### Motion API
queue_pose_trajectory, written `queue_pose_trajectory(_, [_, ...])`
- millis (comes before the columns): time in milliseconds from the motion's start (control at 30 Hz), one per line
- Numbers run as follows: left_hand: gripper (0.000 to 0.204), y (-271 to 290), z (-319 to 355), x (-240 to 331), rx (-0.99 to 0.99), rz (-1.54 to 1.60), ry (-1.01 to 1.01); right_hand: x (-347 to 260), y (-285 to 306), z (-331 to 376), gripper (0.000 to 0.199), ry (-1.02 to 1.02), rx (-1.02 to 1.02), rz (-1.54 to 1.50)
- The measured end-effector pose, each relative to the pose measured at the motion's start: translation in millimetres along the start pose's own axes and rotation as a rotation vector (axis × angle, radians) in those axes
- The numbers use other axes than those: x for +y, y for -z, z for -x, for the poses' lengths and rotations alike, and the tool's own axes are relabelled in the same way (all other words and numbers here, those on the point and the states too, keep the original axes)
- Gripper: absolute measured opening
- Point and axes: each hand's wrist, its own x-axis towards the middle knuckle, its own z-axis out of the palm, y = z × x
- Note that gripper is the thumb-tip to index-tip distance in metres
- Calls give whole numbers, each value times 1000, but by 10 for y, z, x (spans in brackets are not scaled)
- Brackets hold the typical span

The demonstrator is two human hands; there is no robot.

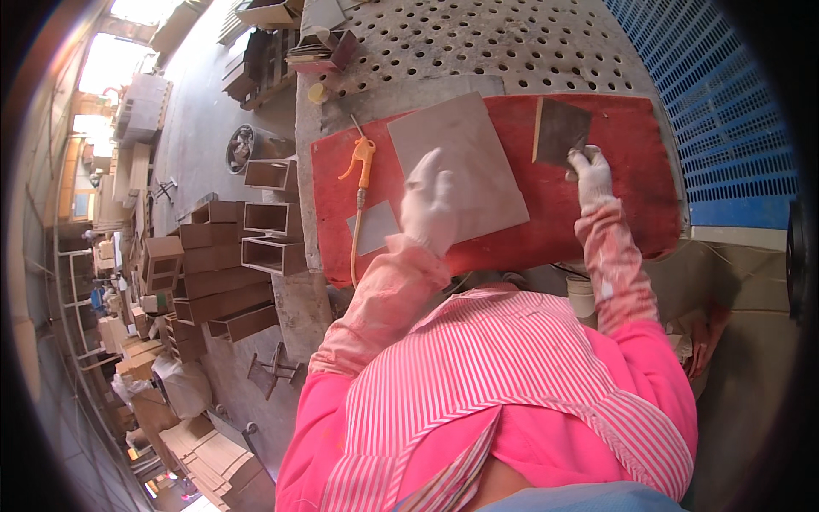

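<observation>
A large grey rectangular sheet point(465, 171) lies askew on the red cloth point(627, 218). My white-gloved left hand point(429, 205) is over the left part of this sheet, its fingers stretched and slightly blurred; whether it touches the sheet I cannot tell. At the right, my gloved right hand point(590, 175) pinches the lower corner of a dark square pad point(563, 130) with a pale tan strip along its left edge. An orange air blow gun point(363, 158) with a hose lies left of the sheet. Beside my left wrist is a small light-grey square piece point(375, 229).
Beyond the cloth stretches a tabletop full of round holes point(495, 43). A blue slatted plastic crate point(725, 102) stands at the right. Open cardboard boxes point(271, 218) are stacked left of the table, near a bin point(256, 149). A small open box point(328, 51) sits at the far left corner.
</observation>
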Motion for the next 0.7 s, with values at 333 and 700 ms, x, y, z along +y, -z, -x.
queue_pose_trajectory(333, [31, -219, -495, 422, -179, -451, -73, -376, -387, 973, 77, 195, -501, 395])
queue_pose_trajectory(700, [57, -1015, -1752, -8, -344, -696, -770, 401, -595, 1017, 30, -362, -792, -114])
